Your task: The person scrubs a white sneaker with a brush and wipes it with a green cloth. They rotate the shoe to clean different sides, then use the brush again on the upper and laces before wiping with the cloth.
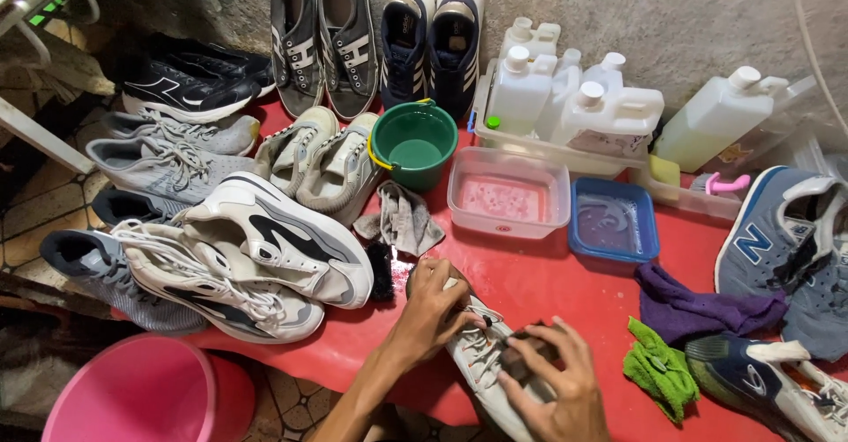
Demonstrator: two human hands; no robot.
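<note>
Red table (548, 292) takes up most of the view and it's packed. Back wall: two pairs of dark sneakers (322, 40) stood up against the concrete, then a tray of white plastic jugs (565, 98). Left side is a heap of grey and white sneakers (238, 256), several overhanging the table's left edge. Right edge: blue-and-grey sneakers (795, 256), partly cut off by the frame.

Mid-size stuff: pink bucket (132, 398) on the floor below the near-left corner, green pail (413, 142) mid-table, clear tub (508, 196) with pinkish liquid, blue tub (612, 221) just beside it. Purple cloth (698, 305), green cloth (658, 370), grey rag (402, 217), dark brush (382, 270) lying free by the white pair.

The shoe in hand is a pale grey sneaker (481, 362) at the near edge, sole half off the table toward the person. Left hand (437, 305) has fingers curled shut, pinching at the laces near the tongue. Right hand (552, 380) is clawed over the lace area further down, fingertips pressing in; can't tell exactly what it grips.

Progress, my read: laces look partly loosened, still threaded, shoe looks dry. Early stage for this one; most other pairs look untouched.

Free room: only the bare red strip between the tubs and the hands. Tight both sides.
</note>
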